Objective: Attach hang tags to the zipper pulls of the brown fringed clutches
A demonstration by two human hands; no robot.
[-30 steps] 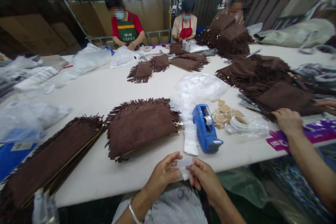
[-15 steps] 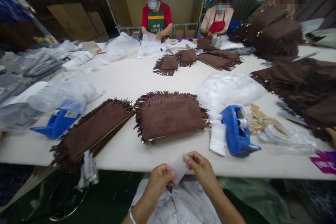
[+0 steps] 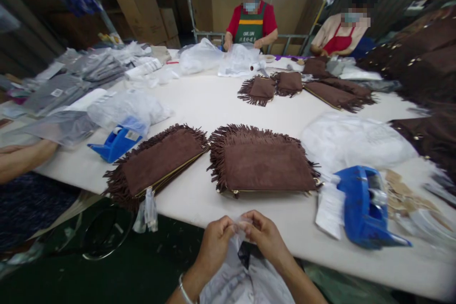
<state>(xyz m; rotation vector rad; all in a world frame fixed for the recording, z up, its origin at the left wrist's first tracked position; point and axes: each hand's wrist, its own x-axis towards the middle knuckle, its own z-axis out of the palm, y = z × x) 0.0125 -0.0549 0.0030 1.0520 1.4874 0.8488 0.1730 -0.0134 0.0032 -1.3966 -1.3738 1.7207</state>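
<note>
My left hand (image 3: 214, 246) and my right hand (image 3: 266, 236) are together at the near edge of the white table (image 3: 213, 104), both pinching a small thin clear plastic bag (image 3: 239, 232) between the fingertips. A silver bangle sits on my left wrist. A pale plastic sheet (image 3: 245, 280) lies in my lap below the hands. Just beyond them on the table lies a brown fringed suede pouch (image 3: 263, 161) with a gold zip edge. A stack of similar pouches (image 3: 156, 161) lies to its left.
A blue tape dispenser (image 3: 366, 209) stands at the right, another blue tape dispenser (image 3: 117, 141) at the left. White plastic bags (image 3: 352, 140), paper tags (image 3: 402, 190) and more brown pouches (image 3: 306, 83) cover the table. Two people in aprons work at the far side. Another person's arm (image 3: 21, 159) shows at left.
The view has swung to the left, so the dispenser and pouches shifted right. My hands stayed joined, fingertips working the small clear bag and drawing closer. The person's arm at the right left view.
</note>
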